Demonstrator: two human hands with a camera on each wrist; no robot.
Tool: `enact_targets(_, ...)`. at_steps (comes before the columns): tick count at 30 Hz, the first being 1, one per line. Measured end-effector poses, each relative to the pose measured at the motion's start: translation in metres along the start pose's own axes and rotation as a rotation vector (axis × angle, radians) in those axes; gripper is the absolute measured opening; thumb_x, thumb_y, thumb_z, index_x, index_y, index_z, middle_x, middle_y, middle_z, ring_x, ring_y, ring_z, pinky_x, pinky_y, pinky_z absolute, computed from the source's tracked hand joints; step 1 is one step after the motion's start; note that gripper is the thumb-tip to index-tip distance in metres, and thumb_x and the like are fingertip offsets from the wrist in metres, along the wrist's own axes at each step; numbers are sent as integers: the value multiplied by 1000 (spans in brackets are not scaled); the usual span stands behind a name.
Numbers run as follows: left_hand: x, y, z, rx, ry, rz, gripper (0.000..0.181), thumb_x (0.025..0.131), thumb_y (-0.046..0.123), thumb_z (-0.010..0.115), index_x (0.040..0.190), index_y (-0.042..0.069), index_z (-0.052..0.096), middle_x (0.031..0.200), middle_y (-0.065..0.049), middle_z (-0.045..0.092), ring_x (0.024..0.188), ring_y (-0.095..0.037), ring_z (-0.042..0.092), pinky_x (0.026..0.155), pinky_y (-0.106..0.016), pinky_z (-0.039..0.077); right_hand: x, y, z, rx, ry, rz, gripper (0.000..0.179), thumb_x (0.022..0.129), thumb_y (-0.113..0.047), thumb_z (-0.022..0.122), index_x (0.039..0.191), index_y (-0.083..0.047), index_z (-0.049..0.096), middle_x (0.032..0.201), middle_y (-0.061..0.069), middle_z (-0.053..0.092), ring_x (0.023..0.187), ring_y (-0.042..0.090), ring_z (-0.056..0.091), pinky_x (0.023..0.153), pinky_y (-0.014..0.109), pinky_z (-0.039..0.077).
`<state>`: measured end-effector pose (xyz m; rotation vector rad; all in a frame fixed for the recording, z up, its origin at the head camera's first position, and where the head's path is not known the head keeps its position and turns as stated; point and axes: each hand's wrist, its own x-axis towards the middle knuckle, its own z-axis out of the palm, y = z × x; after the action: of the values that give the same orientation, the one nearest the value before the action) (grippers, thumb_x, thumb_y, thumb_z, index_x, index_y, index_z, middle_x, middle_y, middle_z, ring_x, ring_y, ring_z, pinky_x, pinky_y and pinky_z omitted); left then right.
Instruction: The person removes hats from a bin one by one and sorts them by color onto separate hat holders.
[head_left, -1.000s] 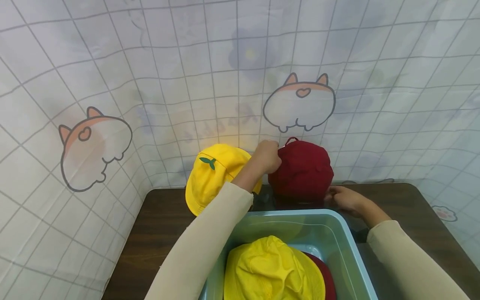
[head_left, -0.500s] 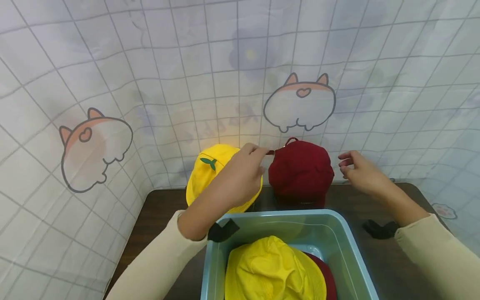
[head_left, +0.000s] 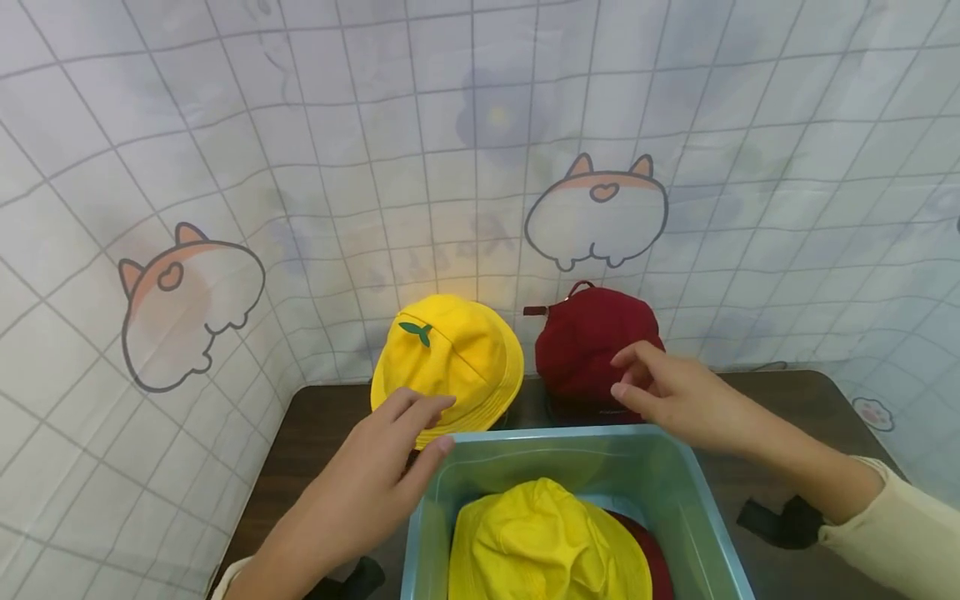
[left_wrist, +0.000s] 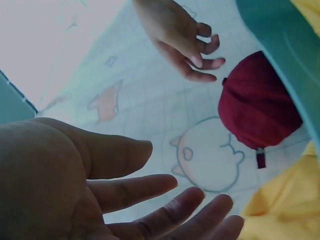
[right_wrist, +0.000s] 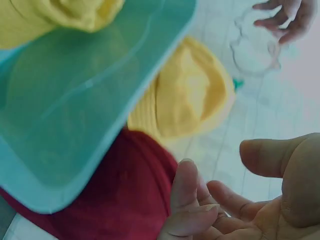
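Behind the tub's far rim, a dark red cap (head_left: 592, 346) with a strap and small loop stands at the right. To its left is a yellow bucket hat (head_left: 450, 350) with a green sprout mark. My left hand (head_left: 367, 479), fingers loosely bent and holding nothing, hovers in front of the yellow hat near the tub's left corner. Before the red cap hangs my right hand (head_left: 682, 396), likewise holding nothing, its fingers relaxed; in the right wrist view the red cap (right_wrist: 120, 195) shows just beyond its fingers.
A pale blue-green tub (head_left: 547, 435) fills the front middle, with a second yellow hat (head_left: 547, 542) over a dark red one (head_left: 651, 554) inside. They stand on a dark wooden table (head_left: 322, 417). A white grid-patterned cloth (head_left: 375, 167) hangs behind and at the sides.
My left hand has let go of the red cap's strap and moved back and down to the left. The right hand left the cap's lower right side, rose, then came forward in front of it.
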<state>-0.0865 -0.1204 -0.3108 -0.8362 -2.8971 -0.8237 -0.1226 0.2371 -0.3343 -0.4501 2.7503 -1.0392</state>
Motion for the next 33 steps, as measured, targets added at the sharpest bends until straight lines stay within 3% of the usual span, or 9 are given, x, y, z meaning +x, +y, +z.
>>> enact_targets(3, -17, -9, 6, -31, -4, -61, 40, 104, 25, 62, 143, 20, 57, 115, 9, 57, 92, -4, 57, 79, -25, 54, -6, -9, 12, -44, -14, -64, 34, 100, -27, 67, 126, -9, 56, 96, -2, 67, 74, 10, 57, 64, 26, 53)
enact_targets(8, -40, -22, 17, -84, -21, -182, 46, 104, 36, 61, 147, 27, 51, 118, 11, 56, 102, -4, 59, 85, -27, 56, -18, -23, 35, -240, -24, -170, 35, 99, -38, 66, 127, -19, 59, 93, -13, 65, 74, 0, 54, 64, 23, 52)
enact_targets(14, -55, -38, 38, -147, -45, -281, 51, 104, 42, 57, 151, 25, 47, 110, 7, 56, 97, -5, 60, 77, -24, 53, -32, -32, 61, -445, -74, -248, 47, 101, -56, 55, 133, -22, 58, 107, -11, 70, 86, 7, 65, 72, 33, 59)
enact_targets(16, -58, -43, 47, -155, -63, -294, 54, 105, 43, 55, 153, 19, 45, 110, 4, 56, 95, -5, 58, 77, -26, 52, -33, -33, 68, -499, -80, -292, 46, 102, -57, 54, 131, -22, 60, 102, -11, 69, 81, 6, 64, 69, 31, 58)
enact_targets(21, -63, -53, 69, -199, -104, -267, 61, 109, 39, 49, 158, 7, 34, 109, 4, 60, 94, -5, 56, 81, -31, 51, -31, -37, 84, -588, -132, -361, 38, 100, -56, 58, 121, -25, 63, 76, -12, 55, 62, 3, 44, 54, 23, 45)
enact_targets(25, -65, -54, 82, -238, -102, -290, 64, 109, 40, 46, 162, 8, 26, 122, -4, 67, 93, -6, 65, 82, -36, 55, -30, -40, 90, -623, -221, -338, 40, 97, -59, 60, 122, -28, 64, 73, -11, 54, 60, 7, 43, 53, 25, 43)
enact_targets(28, -67, -52, 90, -248, -93, -327, 67, 109, 43, 46, 163, 11, 23, 133, -16, 66, 97, -14, 70, 83, -43, 56, -29, -42, 93, -607, -305, -282, 42, 94, -61, 63, 125, -32, 63, 75, -12, 58, 62, 7, 45, 57, 28, 46)
enact_targets(33, -69, -51, 98, -273, -93, -377, 69, 108, 43, 46, 163, 11, 20, 130, -22, 67, 100, -26, 70, 83, -53, 56, -30, -41, 99, -597, -349, -280, 44, 92, -62, 65, 123, -31, 65, 71, -12, 56, 61, 7, 45, 56, 28, 44)
